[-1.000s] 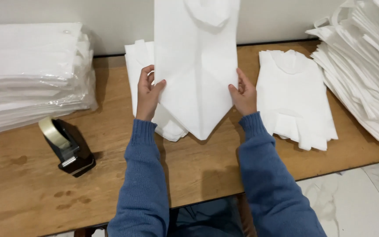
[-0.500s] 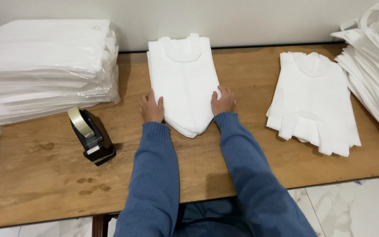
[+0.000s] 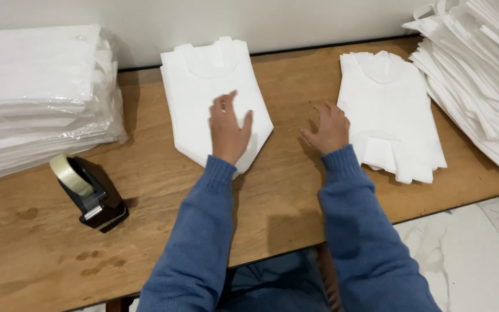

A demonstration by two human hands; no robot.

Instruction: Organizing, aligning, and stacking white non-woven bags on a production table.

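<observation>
A small pile of folded white bags (image 3: 203, 86) lies on the wooden table (image 3: 163, 190) near the wall. My left hand (image 3: 229, 130) rests flat on its lower right part, fingers spread. My right hand (image 3: 327, 128) hovers open over bare wood between that pile and a second pile of flat white bags (image 3: 391, 110) to the right, close to its left edge. Both arms wear blue knitted sleeves. Neither hand grips anything.
A black tape dispenser (image 3: 88, 193) with a clear tape roll stands at the left front. A tall plastic-wrapped stack of white bags (image 3: 36, 98) fills the far left. A loose heap of white bags (image 3: 480, 75) rises at the right edge. Pale marble floor shows below the table.
The bag held up in both hands has been laid down on the middle pile. My left hand moved onto it, and my right hand let go and shifted right toward the other pile.
</observation>
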